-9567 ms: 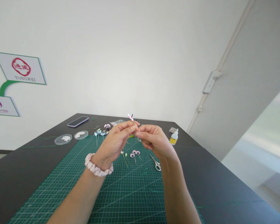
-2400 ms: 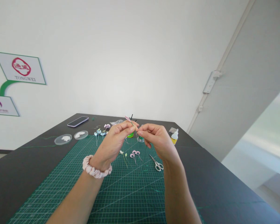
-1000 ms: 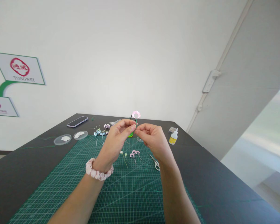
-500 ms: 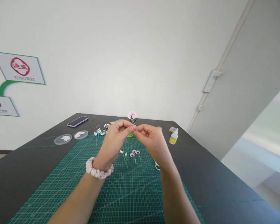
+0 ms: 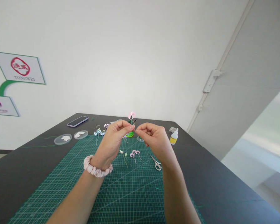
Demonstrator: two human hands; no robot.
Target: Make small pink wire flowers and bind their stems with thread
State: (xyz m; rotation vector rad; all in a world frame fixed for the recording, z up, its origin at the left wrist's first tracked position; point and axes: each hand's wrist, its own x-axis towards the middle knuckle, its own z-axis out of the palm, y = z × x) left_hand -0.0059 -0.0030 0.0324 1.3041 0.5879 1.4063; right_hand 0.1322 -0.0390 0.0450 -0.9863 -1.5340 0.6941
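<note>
In front of me, above the far part of the green cutting mat (image 5: 130, 193), both hands work close together. My left hand (image 5: 113, 138) wears a pink scrunchie at the wrist and is pinched closed on the stem of a pink flower (image 5: 131, 115), whose head rises just beyond the fingertips. My right hand (image 5: 152, 138) is also closed in a pinch, a small gap from the left fingertips. What it holds is too small to make out. On the mat below lie small purple flowers (image 5: 134, 153) on wires, a white bud with a leaf (image 5: 123, 153), and white-handled scissors (image 5: 157, 166).
Blue-leaved stems (image 5: 97, 133) lie at the mat's far left edge. Two clear dishes hold white pieces, the nearer dish (image 5: 57, 141) beside a phone (image 5: 77, 121). A glue bottle (image 5: 174, 137) stands at right. Behind my hands is a green container (image 5: 130, 134).
The pink flower head has turned and tilted. My right hand has drawn slightly right, widening the gap between the fingertips; more of the scissors shows.
</note>
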